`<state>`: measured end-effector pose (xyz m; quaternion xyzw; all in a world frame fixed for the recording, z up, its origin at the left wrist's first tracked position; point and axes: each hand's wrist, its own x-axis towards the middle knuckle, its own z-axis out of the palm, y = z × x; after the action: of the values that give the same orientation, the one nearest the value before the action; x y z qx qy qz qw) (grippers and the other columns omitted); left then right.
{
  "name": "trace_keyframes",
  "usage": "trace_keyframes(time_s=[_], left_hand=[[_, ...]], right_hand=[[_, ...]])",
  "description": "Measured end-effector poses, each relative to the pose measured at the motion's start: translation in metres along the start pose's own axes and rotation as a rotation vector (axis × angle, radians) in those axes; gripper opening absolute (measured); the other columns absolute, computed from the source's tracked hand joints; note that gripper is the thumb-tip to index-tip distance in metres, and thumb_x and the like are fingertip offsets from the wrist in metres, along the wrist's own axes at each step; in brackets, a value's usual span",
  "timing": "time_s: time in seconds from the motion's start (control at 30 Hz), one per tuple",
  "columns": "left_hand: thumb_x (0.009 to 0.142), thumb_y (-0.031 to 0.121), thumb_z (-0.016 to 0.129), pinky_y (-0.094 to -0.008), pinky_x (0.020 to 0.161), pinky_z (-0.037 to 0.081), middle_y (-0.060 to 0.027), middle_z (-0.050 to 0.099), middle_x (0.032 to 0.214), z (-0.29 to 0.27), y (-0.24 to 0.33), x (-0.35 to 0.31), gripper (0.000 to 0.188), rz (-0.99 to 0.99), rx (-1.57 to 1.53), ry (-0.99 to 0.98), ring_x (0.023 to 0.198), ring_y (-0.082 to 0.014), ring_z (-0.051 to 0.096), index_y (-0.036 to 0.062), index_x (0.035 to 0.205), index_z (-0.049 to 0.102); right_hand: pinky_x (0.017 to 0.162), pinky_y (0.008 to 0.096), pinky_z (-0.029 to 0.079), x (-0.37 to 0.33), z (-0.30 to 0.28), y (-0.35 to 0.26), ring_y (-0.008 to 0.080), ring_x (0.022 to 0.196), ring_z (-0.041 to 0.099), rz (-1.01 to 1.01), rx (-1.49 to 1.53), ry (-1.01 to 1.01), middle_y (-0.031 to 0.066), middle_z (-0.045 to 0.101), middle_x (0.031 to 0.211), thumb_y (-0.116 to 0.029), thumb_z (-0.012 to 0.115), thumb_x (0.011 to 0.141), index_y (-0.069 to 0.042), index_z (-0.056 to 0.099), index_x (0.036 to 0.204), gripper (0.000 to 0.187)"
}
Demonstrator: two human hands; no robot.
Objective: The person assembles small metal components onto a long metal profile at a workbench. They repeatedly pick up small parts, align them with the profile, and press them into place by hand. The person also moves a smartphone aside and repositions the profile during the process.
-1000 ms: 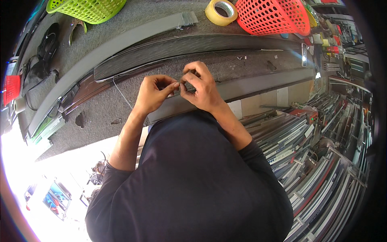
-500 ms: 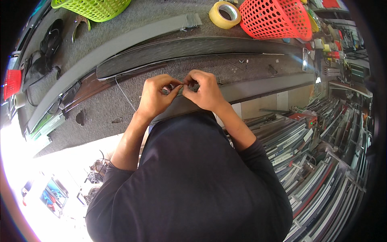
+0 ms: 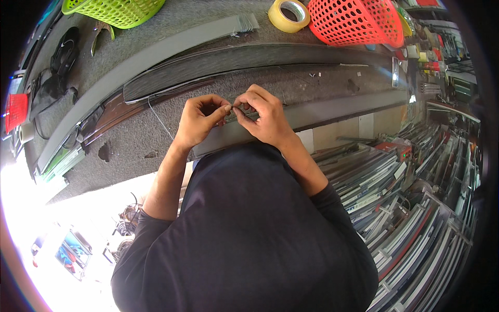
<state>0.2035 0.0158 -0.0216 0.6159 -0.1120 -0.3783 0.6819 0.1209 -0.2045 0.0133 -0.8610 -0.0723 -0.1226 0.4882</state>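
My left hand (image 3: 201, 118) and my right hand (image 3: 263, 115) meet fingertip to fingertip above the front of the carpeted bench. Thumb and forefinger of the left are pinched together; what they hold is too small to make out. The right thumb and forefinger also close toward that spot, and any small piece between them is hidden. Below the hands lies a long grey strip (image 3: 332, 111) along the bench's front edge. Just beyond them stretches a long dark bar (image 3: 208, 67), with a thin cord (image 3: 161, 118) hanging off its left end.
At the back stand a green basket (image 3: 117, 13) and a red basket (image 3: 353, 23), with a yellow tape roll (image 3: 288, 15) between. A bundle of grey strips (image 3: 171, 44) curves along the left. Racked long profiles (image 3: 405, 244) fill the lower right.
The fingertips have shifted slightly left, and the right forefinger and thumb have parted a little more. The bench things appear slightly higher in the picture.
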Motion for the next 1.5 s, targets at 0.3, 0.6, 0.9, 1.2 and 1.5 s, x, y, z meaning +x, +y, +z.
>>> trace_keyframes(time_s=[0.3, 0.6, 0.9, 1.2, 1.5], left_hand=[[0.110, 0.018, 0.087, -0.0269, 0.073, 0.058, -0.0036, 0.082, 0.092, 0.000, -0.003, 0.000, 0.020, -0.010, -0.017, 0.022, 0.080, -0.0082, 0.071, -0.0014, 0.113, 0.085], [0.107, 0.020, 0.090, -0.0266, 0.074, 0.058, -0.0030, 0.083, 0.093, 0.002, 0.004, 0.000, 0.022, 0.012, 0.247, -0.023, 0.082, -0.0069, 0.072, -0.0011, 0.111, 0.088], [0.104, 0.017, 0.090, -0.0287, 0.073, 0.059, -0.0048, 0.086, 0.095, 0.004, 0.009, 0.003, 0.018, -0.074, 0.239, -0.005, 0.078, -0.0083, 0.073, 0.0001, 0.109, 0.089], [0.102, 0.012, 0.088, -0.0307, 0.073, 0.060, -0.0112, 0.086, 0.092, 0.035, 0.005, -0.002, 0.012, 0.308, 0.520, 0.275, 0.078, -0.0155, 0.079, 0.0018, 0.109, 0.089], [0.107, 0.016, 0.088, -0.0279, 0.075, 0.059, -0.0043, 0.085, 0.092, 0.013, 0.006, 0.002, 0.019, 0.140, 0.407, 0.243, 0.083, -0.0082, 0.074, -0.0020, 0.112, 0.088]], right_hand=[[0.072, 0.0453, 0.060, -0.003, 0.004, 0.001, 0.0325, 0.080, 0.073, -0.047, -0.144, 0.027, 0.0104, 0.069, 0.092, 0.000, 0.090, 0.087, -0.004, 0.074, 0.100, 0.021], [0.066, 0.0411, 0.057, 0.002, 0.001, 0.004, 0.0273, 0.072, 0.070, 0.010, -0.189, -0.064, 0.0099, 0.067, 0.084, -0.001, 0.088, 0.078, -0.002, 0.071, 0.090, 0.021], [0.066, 0.0408, 0.053, 0.012, -0.032, 0.019, 0.0239, 0.070, 0.064, 0.196, -0.024, -0.281, 0.0125, 0.065, 0.080, -0.010, 0.083, 0.082, 0.002, 0.068, 0.090, 0.021], [0.072, 0.0412, 0.055, 0.002, -0.028, 0.006, 0.0244, 0.070, 0.066, 0.414, 0.096, -0.297, 0.0182, 0.068, 0.075, -0.019, 0.080, 0.089, 0.004, 0.073, 0.091, 0.024], [0.075, 0.0305, 0.050, 0.004, -0.028, 0.013, 0.0089, 0.083, 0.058, 0.452, 0.207, -0.142, -0.0001, 0.069, 0.095, -0.026, 0.077, 0.114, -0.003, 0.077, 0.118, 0.023]])
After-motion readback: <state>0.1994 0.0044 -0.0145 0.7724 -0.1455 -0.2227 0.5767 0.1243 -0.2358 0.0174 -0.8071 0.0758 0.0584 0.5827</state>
